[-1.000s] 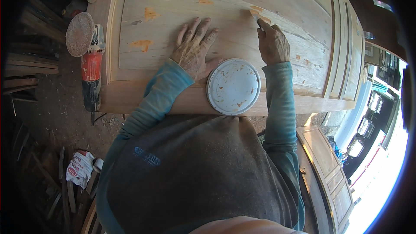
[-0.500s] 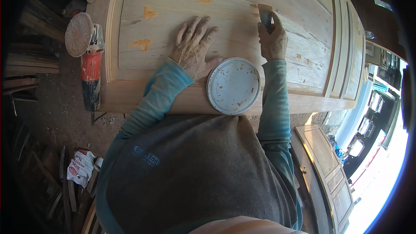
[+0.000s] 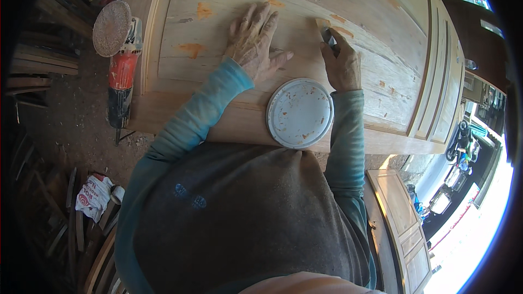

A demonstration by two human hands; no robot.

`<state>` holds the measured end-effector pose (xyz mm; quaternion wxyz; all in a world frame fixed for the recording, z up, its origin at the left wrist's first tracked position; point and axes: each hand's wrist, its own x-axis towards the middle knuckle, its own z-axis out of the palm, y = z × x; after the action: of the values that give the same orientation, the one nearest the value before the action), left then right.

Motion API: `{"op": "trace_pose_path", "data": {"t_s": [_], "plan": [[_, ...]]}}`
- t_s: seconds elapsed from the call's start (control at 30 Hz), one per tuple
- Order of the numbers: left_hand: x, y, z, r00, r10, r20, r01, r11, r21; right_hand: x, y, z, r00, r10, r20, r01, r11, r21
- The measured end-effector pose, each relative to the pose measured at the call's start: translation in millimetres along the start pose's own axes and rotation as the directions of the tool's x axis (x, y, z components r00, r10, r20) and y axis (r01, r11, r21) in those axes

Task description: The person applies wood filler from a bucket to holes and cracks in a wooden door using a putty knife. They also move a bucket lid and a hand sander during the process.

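A pale wooden panelled door (image 3: 212, 27) lies flat in front of me, with several orange filler patches (image 3: 192, 50) on its panel. My left hand (image 3: 253, 43) rests on the panel with its fingers stretched out, holding nothing. Farther right, my right hand (image 3: 343, 64) grips a small putty knife (image 3: 325, 28); its blade is tilted against the wood beside an orange patch. Between my forearms, near the door's front edge, a round white lid (image 3: 300, 113) carries scattered bits of orange filler.
A red and black angle grinder (image 3: 122, 71) with a worn round disc stands at the door's left end. Wood pieces (image 3: 43, 54) and a white plastic bag (image 3: 93, 197) lie on the left. Another panelled door (image 3: 400, 212) leans at the lower right.
The view has shifted a little. My right hand has tilted the putty knife leftward, and a fresh orange smear shows beside it. My left hand has slid farther up the panel, its thumb now spread.
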<state>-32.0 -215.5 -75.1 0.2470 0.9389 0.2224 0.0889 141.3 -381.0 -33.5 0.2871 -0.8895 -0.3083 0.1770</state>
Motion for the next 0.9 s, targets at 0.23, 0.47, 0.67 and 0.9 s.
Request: {"op": "trace_pose_path", "data": {"t_s": [0.23,0.47,0.67,0.9], "plan": [[21,-20,20,0.995,0.016,-0.097,-0.005,0.994,0.109,4,-8,5,1.000,0.006,0.030,-0.006,1.000,0.003],[20,-13,9,0.994,-0.006,-0.113,0.015,0.997,0.079,59,-72,-4,0.937,-0.334,-0.102,0.340,0.939,0.052],[21,-24,13,0.977,0.037,-0.211,-0.039,0.999,-0.005,134,-192,-8,0.746,-0.630,-0.217,0.638,0.769,-0.041],[76,-34,-106,0.619,-0.031,-0.785,-0.314,0.906,-0.283,151,-189,14,0.757,-0.596,-0.267,0.606,0.794,-0.054]]}}
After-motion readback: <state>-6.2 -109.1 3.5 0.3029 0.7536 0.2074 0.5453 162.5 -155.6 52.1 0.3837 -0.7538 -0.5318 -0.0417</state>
